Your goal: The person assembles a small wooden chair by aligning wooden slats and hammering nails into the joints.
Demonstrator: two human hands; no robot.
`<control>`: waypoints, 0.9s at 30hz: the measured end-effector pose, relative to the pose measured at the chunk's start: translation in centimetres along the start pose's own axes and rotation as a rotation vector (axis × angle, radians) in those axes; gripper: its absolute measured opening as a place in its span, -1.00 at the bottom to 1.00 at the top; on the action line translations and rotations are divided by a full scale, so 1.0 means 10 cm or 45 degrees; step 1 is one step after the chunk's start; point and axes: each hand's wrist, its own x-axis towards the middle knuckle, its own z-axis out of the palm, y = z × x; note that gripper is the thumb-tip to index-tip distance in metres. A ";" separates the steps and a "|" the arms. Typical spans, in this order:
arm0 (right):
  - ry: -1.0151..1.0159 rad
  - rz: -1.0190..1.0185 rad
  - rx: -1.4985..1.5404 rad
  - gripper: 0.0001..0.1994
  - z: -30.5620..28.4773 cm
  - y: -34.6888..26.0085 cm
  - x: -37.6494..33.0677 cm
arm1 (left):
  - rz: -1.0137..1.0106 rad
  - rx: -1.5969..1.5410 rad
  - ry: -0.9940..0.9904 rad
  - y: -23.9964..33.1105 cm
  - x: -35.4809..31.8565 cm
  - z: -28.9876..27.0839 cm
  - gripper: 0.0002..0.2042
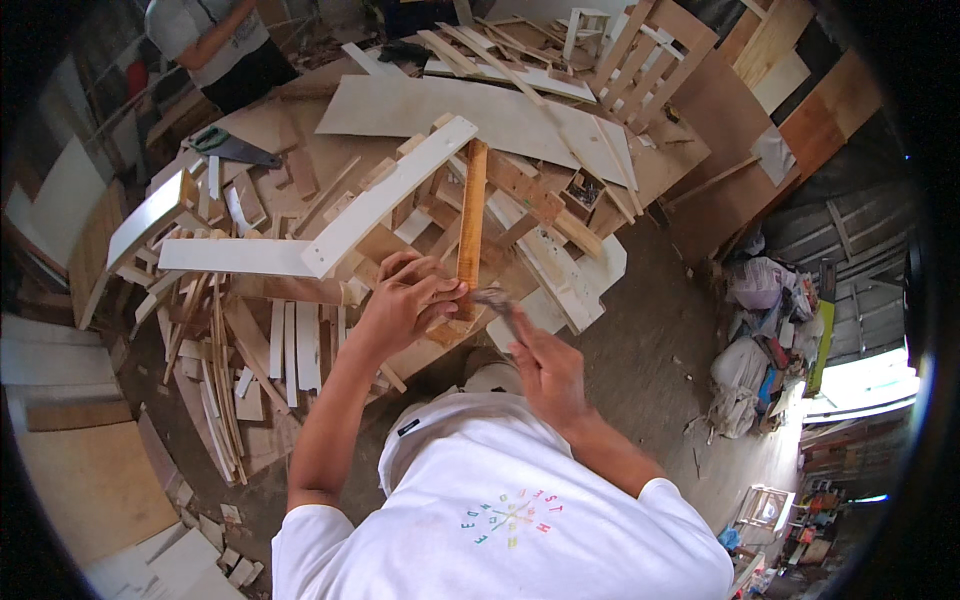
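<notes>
An orange-brown wooden strip (470, 220) stretches away from me over the work surface. My left hand (408, 305) is at the strip's near end, with fingers bent and fingertips pressed together against its left edge. Whatever they pinch is too small to make out. From the right, my right hand (548, 370) grips a hammer (492, 298), slightly blurred, its metal head close to the strip and the left fingertips. A white-faced frame of joined boards (390, 195) lies just beyond and left of my left hand.
Many loose wood offcuts (290, 345) crowd the left. A handsaw (235, 148) lies at the far left, near another person (215, 50). Beyond the strip are a pale panel (430, 105) and a small box of hardware (582, 190). Bags (745, 370) are piled at right.
</notes>
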 end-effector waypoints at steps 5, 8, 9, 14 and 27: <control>-0.153 0.039 -0.107 -0.34 -0.01 0.05 -0.11 | -0.003 0.036 -0.008 -0.01 -0.03 0.02 -0.67; 0.012 -0.007 -0.087 -0.35 -0.06 0.02 -0.09 | -0.010 0.010 -0.008 0.00 -0.03 0.01 -0.68; 0.154 -0.059 -0.056 -0.35 -0.08 0.01 -0.11 | -0.003 -0.002 -0.016 -0.01 -0.02 0.01 -0.68; -0.119 0.007 -0.068 -0.36 0.01 0.04 -0.08 | 0.001 0.001 -0.004 -0.03 0.00 0.03 -0.67; -0.266 0.144 -0.108 -0.38 0.06 0.17 -0.11 | -0.056 -0.035 -0.058 0.04 -0.02 -0.02 -0.70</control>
